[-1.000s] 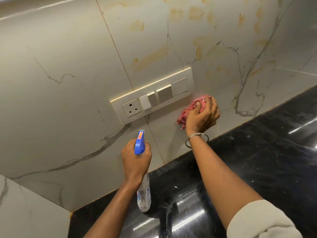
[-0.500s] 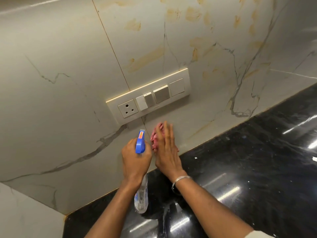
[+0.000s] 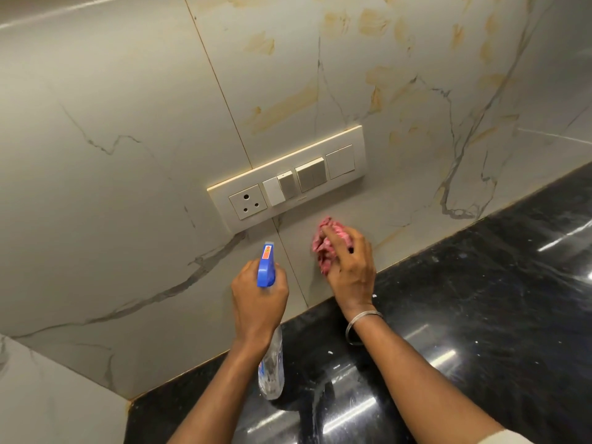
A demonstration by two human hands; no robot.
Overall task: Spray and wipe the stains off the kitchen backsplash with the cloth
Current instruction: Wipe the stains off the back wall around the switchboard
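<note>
The right hand (image 3: 350, 270) clutches the pink cloth (image 3: 326, 245) against the backsplash (image 3: 128, 187) just below the switch plate (image 3: 288, 184); the left hand (image 3: 258, 296) grips the spray bottle (image 3: 266, 270) above the bench (image 3: 480, 299). This low strip looks nearly clean, but yellow stains (image 3: 285, 110) streak the tiles above, so most wiping seems left.

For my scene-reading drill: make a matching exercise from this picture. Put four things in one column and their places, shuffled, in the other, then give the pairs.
Things
1. spray bottle
2. cloth
3. switch plate
4. bangle

Places
a. round the right wrist
b. gripped in the left hand
c. held against the wall by the right hand
d. fixed to the wall, above both hands

Pairs: 1-b, 2-c, 3-d, 4-a
</note>
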